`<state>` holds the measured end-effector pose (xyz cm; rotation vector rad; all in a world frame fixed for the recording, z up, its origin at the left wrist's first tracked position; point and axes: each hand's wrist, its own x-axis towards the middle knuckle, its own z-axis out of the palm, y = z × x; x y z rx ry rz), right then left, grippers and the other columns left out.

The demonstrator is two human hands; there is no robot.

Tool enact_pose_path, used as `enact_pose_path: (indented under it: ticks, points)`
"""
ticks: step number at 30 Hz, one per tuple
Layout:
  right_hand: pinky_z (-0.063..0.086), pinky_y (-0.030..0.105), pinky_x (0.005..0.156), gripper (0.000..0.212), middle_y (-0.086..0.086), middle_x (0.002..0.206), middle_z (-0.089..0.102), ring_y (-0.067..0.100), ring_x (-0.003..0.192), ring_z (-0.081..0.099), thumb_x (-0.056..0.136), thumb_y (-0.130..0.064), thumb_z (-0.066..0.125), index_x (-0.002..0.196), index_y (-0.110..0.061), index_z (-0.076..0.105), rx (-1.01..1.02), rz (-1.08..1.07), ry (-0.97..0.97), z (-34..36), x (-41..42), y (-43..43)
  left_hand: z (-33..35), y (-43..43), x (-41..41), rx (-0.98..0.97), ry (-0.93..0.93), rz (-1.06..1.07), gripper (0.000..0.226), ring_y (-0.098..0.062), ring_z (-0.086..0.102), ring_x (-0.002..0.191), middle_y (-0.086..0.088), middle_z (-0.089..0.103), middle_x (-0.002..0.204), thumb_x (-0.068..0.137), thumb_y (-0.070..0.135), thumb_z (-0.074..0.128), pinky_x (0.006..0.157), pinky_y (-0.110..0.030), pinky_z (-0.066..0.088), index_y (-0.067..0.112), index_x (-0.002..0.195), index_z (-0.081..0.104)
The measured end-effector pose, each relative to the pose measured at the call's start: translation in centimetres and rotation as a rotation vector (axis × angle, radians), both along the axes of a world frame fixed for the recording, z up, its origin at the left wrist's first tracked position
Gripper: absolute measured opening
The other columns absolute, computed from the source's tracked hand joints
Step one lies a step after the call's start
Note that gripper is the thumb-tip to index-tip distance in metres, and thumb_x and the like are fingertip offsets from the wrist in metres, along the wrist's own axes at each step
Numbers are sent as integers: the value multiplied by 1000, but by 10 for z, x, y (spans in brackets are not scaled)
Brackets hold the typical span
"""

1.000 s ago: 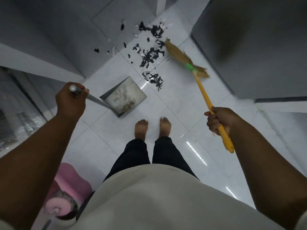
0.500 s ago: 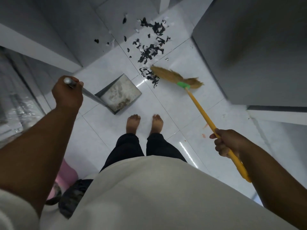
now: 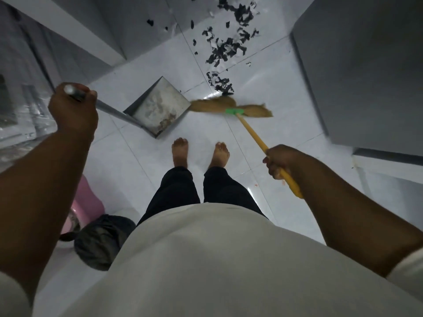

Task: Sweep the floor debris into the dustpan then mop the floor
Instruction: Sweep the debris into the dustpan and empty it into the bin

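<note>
Broom [image 3: 229,106] bristles touch dustpan [image 3: 160,110] lip; bare tiles [image 3: 263,92] rightward

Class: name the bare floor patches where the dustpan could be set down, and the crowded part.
Bare: tiles between the broom handle and the grey cabinet; tiles between the dustpan, left foot and pink bucket. Crowded: black scraps beyond the broom head.

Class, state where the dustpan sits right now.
Head view: the dustpan lies on the floor left of centre, ahead of the left foot, its mouth beside the broom bristles.
</note>
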<state>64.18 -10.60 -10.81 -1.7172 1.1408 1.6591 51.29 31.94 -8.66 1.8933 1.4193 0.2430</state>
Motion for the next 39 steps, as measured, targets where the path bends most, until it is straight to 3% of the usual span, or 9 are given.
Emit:
enact_pose_path:
  ticks: [4, 12, 20, 24, 29, 32, 36, 39]
  points:
    - [22, 13, 37, 32, 1, 60, 36, 9, 47, 26, 100, -17, 33, 71, -10, 44, 20, 34, -48, -7, 24, 33, -3, 6, -14, -12, -51, 31, 19, -15, 64, 88, 3, 63, 85, 82, 19, 67, 86, -31, 57, 32, 75, 55]
    - [30, 14, 37, 29, 3, 60, 40, 11, 46, 34, 101, -24, 38, 86, -5, 53, 55, 78, -205, 18, 28, 70, -4, 35, -39, -74, -66, 96, 15, -26, 69, 96, -6, 67, 93, 77, 26, 69, 86, -40, 58, 34, 72, 58]
    - [31, 17, 39, 32, 4, 60, 42, 11, 45, 35, 101, -31, 41, 97, -4, 57, 34, 158, -140, 55, -37, 73, 1, 75, -65, -82, -46, 102, 19, -26, 69, 97, -5, 67, 93, 82, 21, 69, 89, -38, 57, 32, 73, 57]
    - [31, 19, 43, 34, 5, 57, 43, 11, 43, 36, 100, -33, 43, 96, -3, 60, -24, 226, -65, 54, -71, 87, 3, 93, -74, -44, -48, 156, 28, -18, 67, 93, -1, 65, 90, 84, 16, 69, 88, -26, 56, 32, 70, 52]
    - [28, 15, 40, 32, 5, 57, 42, 10, 42, 33, 101, -26, 41, 88, -1, 57, -31, 157, -27, 33, -89, 127, 4, 111, -93, -38, -37, 140, 33, -11, 59, 88, 15, 54, 75, 87, 9, 66, 70, -4, 49, 31, 71, 49]
    - [23, 13, 36, 28, 3, 56, 37, 10, 43, 28, 99, -16, 34, 80, -5, 51, 2, 121, -60, 17, -75, 164, -1, 120, -104, -11, 7, 110, 29, -11, 61, 89, 17, 56, 75, 86, 15, 68, 81, -14, 52, 33, 71, 51]
    - [26, 19, 38, 28, 4, 63, 41, 12, 48, 32, 100, -11, 32, 78, -6, 48, 36, 92, -98, 6, -43, 204, -2, 127, -104, -9, -6, 91, 29, -9, 61, 88, 19, 56, 76, 86, 15, 69, 73, -1, 47, 33, 71, 52]
    - [29, 17, 30, 29, 1, 68, 41, 10, 52, 34, 101, -11, 33, 74, -12, 42, 92, 88, -178, 7, -24, 219, -4, 129, -96, -32, -28, 57, 29, -10, 60, 88, 17, 56, 76, 87, 14, 69, 73, -2, 46, 33, 72, 51]
